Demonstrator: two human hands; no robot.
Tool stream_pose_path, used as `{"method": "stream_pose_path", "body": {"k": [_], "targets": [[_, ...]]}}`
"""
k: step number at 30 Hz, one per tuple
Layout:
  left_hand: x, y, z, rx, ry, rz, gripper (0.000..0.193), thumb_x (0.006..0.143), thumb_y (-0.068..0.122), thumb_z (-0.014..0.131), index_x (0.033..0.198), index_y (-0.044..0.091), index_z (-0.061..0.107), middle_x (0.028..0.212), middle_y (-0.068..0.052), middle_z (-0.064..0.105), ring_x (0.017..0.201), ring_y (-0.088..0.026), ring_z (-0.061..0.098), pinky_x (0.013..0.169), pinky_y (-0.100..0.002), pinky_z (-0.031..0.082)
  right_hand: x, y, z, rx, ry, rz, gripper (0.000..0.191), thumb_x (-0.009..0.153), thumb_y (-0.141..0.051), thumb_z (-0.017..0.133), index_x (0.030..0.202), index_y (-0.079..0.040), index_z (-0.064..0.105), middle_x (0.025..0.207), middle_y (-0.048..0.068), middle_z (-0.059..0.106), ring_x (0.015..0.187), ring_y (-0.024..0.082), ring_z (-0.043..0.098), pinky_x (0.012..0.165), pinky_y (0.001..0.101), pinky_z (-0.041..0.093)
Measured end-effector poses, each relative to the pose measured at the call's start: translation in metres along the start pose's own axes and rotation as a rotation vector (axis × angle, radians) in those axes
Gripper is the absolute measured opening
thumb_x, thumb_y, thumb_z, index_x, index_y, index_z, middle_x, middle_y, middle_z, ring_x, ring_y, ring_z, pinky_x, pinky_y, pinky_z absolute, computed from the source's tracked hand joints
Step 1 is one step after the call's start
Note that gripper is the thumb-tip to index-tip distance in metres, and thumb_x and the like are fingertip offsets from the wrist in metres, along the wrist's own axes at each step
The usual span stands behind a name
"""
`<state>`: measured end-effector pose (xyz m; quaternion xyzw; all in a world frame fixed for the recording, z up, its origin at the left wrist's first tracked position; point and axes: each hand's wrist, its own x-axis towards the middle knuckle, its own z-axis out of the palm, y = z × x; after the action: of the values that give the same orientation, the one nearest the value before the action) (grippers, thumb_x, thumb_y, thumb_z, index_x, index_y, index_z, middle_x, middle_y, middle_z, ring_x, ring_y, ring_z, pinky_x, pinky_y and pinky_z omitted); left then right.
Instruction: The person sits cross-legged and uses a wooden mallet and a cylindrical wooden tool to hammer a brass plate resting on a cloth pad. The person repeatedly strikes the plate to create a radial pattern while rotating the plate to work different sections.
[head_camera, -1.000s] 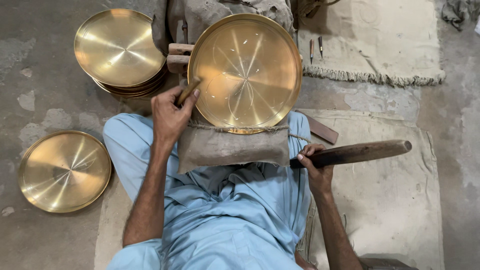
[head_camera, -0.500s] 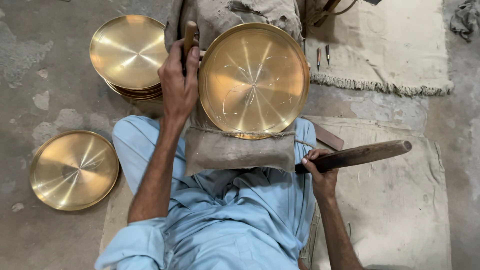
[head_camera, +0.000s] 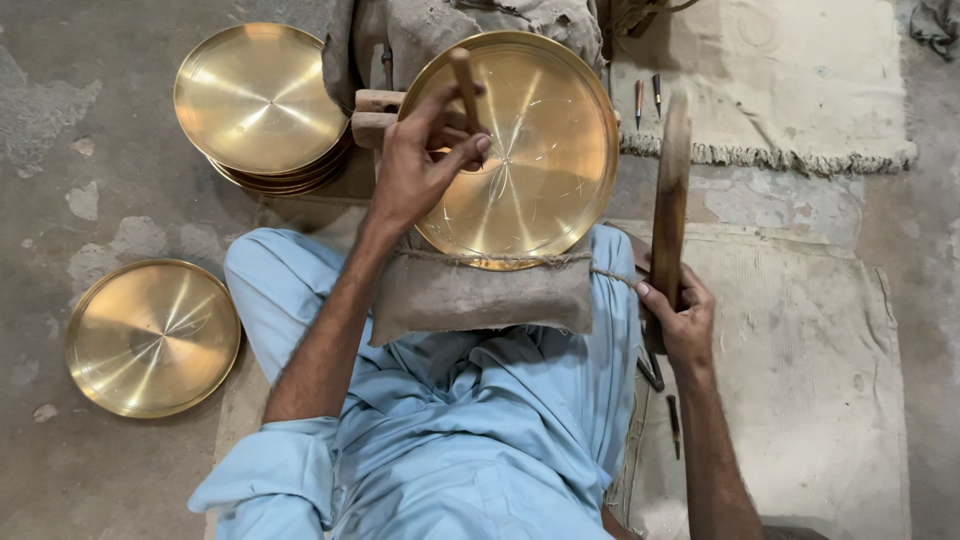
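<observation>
While hands grip punch (head_camera: 463, 85) and mallet (head_camera: 670, 190), brass plate (head_camera: 530, 150) on cushion (head_camera: 480, 292), plate stack (head_camera: 260, 100) nearby.

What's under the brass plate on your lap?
A tan cloth cushion tied with cord props the brass plate at its lower rim. Wooden blocks show at its left edge; anything directly behind it is covered.

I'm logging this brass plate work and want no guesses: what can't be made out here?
Head view only:
- Tip of the punch in the left hand: too small.
- Lower plates in the stack: hidden under the top one.
- Mallet grip: covered by the right hand.
- Small tools on the mat: too small.
</observation>
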<state>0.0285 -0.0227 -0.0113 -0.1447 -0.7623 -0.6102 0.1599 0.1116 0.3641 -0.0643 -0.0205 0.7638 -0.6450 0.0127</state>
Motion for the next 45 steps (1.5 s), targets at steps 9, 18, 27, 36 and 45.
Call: {"method": "stream_pose_path", "body": {"k": [9, 18, 27, 36, 45], "targets": [[0.029, -0.014, 0.009, 0.091, -0.108, -0.035, 0.076, 0.092, 0.013, 0.085, 0.152, 0.010, 0.038, 0.093, -0.012, 0.081, 0.083, -0.020, 0.083, 0.074, -0.034, 0.073, 0.010, -0.029, 0.009, -0.094, -0.123, 0.048, 0.038, 0.091, -0.008, 0.077, 0.122, 0.001, 0.056, 0.078, 0.005, 0.065, 0.058, 0.012, 0.062, 0.048, 0.0261, 0.052], [0.048, -0.010, 0.010, 0.108, -0.321, 0.138, 0.054, 0.092, 0.003, 0.080, 0.141, 0.006, 0.057, 0.097, -0.012, 0.081, 0.085, -0.019, 0.081, 0.076, -0.033, 0.070, 0.034, -0.048, 0.001, -0.289, -0.193, -0.048, 0.044, 0.091, -0.007, 0.077, 0.125, 0.006, 0.053, 0.078, 0.008, 0.067, 0.059, 0.013, 0.067, 0.049, 0.0296, 0.059], [0.061, -0.004, 0.012, 0.228, -0.450, 0.175, 0.047, 0.095, 0.003, 0.074, 0.139, 0.008, 0.058, 0.098, -0.010, 0.080, 0.085, -0.018, 0.080, 0.078, -0.032, 0.069, 0.054, -0.085, -0.002, -0.395, -0.168, -0.133, 0.050, 0.090, -0.005, 0.077, 0.133, 0.004, 0.054, 0.084, 0.009, 0.068, 0.064, 0.013, 0.067, 0.053, 0.0281, 0.056], [0.061, -0.003, 0.011, 0.227, -0.475, 0.200, 0.050, 0.094, 0.002, 0.072, 0.141, 0.010, 0.056, 0.100, -0.011, 0.080, 0.088, -0.020, 0.080, 0.079, -0.034, 0.069, 0.084, -0.098, -0.017, -0.771, -0.081, -0.558, 0.055, 0.098, -0.014, 0.081, 0.146, -0.003, 0.055, 0.108, 0.015, 0.073, 0.090, 0.022, 0.075, 0.079, 0.0364, 0.066], [0.057, -0.005, 0.010, 0.222, -0.458, 0.223, 0.051, 0.094, 0.003, 0.074, 0.141, 0.009, 0.056, 0.100, -0.011, 0.080, 0.088, -0.019, 0.080, 0.079, -0.034, 0.069, 0.101, -0.103, -0.026, -1.049, -0.022, -0.655, 0.069, 0.094, -0.002, 0.074, 0.158, -0.009, 0.049, 0.120, 0.018, 0.071, 0.099, 0.027, 0.072, 0.091, 0.0417, 0.064]]}}
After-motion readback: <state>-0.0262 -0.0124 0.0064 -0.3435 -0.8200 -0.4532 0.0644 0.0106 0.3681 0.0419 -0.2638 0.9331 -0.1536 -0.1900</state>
